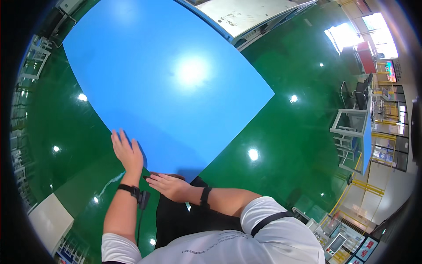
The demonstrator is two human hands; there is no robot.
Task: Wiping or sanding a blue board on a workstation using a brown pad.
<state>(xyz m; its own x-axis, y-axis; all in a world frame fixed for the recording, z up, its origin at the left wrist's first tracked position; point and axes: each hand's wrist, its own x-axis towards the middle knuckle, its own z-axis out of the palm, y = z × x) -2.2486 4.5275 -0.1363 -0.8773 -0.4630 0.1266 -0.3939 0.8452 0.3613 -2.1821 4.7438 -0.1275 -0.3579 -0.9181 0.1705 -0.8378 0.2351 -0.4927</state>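
A large blue tabletop (158, 109) stretches out in front of me, with a bright glare spot near its middle. Over its left edge, close to the near end, lies my left hand (128, 153), fingers spread and nothing seen in it. My right hand (171, 188) is at the table's near corner in front of my body, its fingers straight and close together. A dark brown thing (179, 176) shows just beyond those fingers; most of it is covered, and whether the hand grips it is hidden. Both wrists wear black bands, the left one with a small device and cable.
A white-topped table (244, 13) adjoins the far right side of the blue one. Green glossy floor (273, 132) surrounds it. A pale panel (51, 222) stands at lower left. On the right are a metal-framed table (351, 122), a black chair (362, 92) and a machine with a control screen (337, 243).
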